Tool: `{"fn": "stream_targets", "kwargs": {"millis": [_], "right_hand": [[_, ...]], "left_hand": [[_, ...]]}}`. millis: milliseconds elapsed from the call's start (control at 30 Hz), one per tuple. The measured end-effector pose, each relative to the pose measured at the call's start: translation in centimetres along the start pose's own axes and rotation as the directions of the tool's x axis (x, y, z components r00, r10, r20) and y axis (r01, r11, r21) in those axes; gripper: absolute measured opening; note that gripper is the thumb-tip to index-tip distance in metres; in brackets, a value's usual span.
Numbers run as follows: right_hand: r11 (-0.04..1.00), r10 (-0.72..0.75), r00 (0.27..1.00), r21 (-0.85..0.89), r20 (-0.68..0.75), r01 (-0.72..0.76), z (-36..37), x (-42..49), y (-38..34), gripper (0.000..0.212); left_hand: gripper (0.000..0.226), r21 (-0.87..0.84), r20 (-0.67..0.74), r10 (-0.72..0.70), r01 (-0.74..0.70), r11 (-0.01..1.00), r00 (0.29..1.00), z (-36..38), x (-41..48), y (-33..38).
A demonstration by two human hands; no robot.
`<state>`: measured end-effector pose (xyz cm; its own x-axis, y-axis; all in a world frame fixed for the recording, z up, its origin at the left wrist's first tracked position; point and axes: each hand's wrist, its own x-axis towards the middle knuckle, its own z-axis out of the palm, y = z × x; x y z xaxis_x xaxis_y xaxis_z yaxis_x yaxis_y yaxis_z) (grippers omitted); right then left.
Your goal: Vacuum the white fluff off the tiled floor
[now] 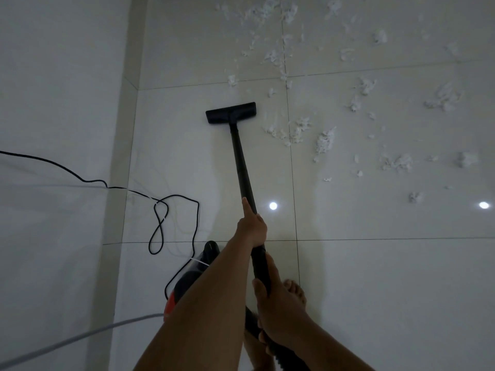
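A: Gripping what, just now?

B: Wrapping the left hand (pixel 251 227) round the black wand (pixel 241 162), laying the forefinger (pixel 247 207) straight along it. Clasping the same tube lower down with the right hand (pixel 276 303), curling round it firmly.

A: And finding the white fluff (pixel 325 141) where?

B: Seeing it strewn over the tiled floor (pixel 388 277) ahead and to the right, thickest toward the far end. Resting the floor head (pixel 231 113) on bare tile, left of a clump (pixel 277 133) beside the grout line (pixel 292 183), near it but not touching.

A: Handling the next stroke how, then?

B: Judging by the layout: swinging the head right across the grout line, pulling slowly in overlapping passes. Keeping the head flat, so as to be sucking tufts in rather than shoving them along (being so light, likely scattering at a fast push). Also minding the black cord (pixel 160 223) looping on the floor at the left, and the red-and-black vacuum body (pixel 187 285) sitting under the left forearm, to avoid tugging either about.

A: Reading any brand or label?

B: Making out none. Possibly glimpsing a faint mark atop the vacuum body, but too dim and small for reading.
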<state>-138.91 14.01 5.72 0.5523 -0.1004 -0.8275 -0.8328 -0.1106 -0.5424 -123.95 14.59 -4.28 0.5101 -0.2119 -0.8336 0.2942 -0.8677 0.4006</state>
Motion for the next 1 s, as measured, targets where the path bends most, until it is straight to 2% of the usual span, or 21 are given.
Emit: {"fn": "stream_targets", "kwargs": {"millis": [267,567,733,1000], "right_hand": [[0.999,-0.008,1.0,-0.043,0.001,0.008,-0.7,-0.9,-1.4,0.063],[0.999,0.014,1.0,-0.045,0.003,-0.014,-1.7,3.7,-4.3,0.064],[0.999,0.015,1.0,0.04,-0.012,-0.015,-2.0,6.2,-6.5,0.067],[0.999,-0.012,0.993,0.037,-0.116,0.016,-0.1,11.2,-9.0,0.058]], "left_hand": [[0.069,-0.013,0.006,-0.032,0.032,0.999,0.999,-1.2,-1.6,1.2],[0.069,-0.018,0.008,-0.038,0.038,0.999,0.999,-4.4,2.8,2.8],[0.069,-0.008,0.006,-0.042,0.042,0.999,0.999,-6.5,5.5,4.1],[0.068,0.041,-0.005,-0.027,0.027,0.999,1.0,-10.3,8.8,5.8]]}}
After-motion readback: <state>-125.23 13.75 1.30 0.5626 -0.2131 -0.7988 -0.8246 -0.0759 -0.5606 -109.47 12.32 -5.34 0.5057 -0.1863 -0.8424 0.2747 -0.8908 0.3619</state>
